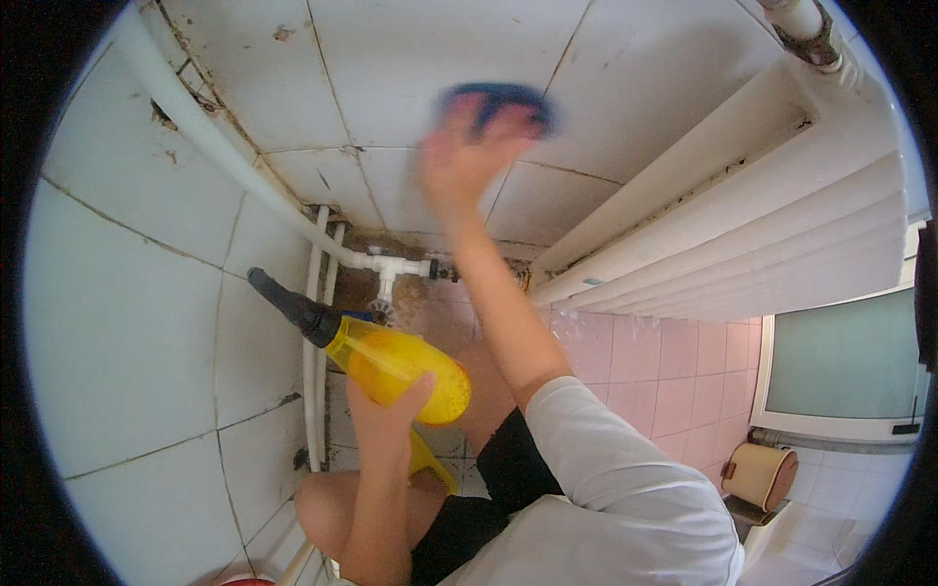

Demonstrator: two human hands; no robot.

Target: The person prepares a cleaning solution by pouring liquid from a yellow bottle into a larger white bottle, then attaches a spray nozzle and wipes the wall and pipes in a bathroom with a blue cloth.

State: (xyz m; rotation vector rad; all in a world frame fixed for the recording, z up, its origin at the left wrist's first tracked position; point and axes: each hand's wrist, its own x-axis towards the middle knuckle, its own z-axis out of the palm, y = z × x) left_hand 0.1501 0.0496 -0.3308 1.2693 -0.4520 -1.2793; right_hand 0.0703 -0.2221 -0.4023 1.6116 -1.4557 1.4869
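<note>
My right hand (469, 150), blurred, presses a dark blue cloth or sponge (500, 91) against the white tiled wall (410, 66). The blur hides which of the two it is. Below and to the left, my left hand (387, 410) is wrapped around a yellow spray bottle (425, 373). Its black spray head (297, 308) tilts up and to the left, towards the side wall (132, 315). Yellow liquid shows through the bottle. Brown stains and dark grout lines mark the tiles.
A thick white pipe (220, 157) runs down the corner into a tee fitting (387, 265) behind the bottle. Thin pipes (311, 410) stand beside it. A white ribbed radiator (733, 227) juts out at right. Pink tiles (637, 359) and a beige bin (758, 476) lie beyond.
</note>
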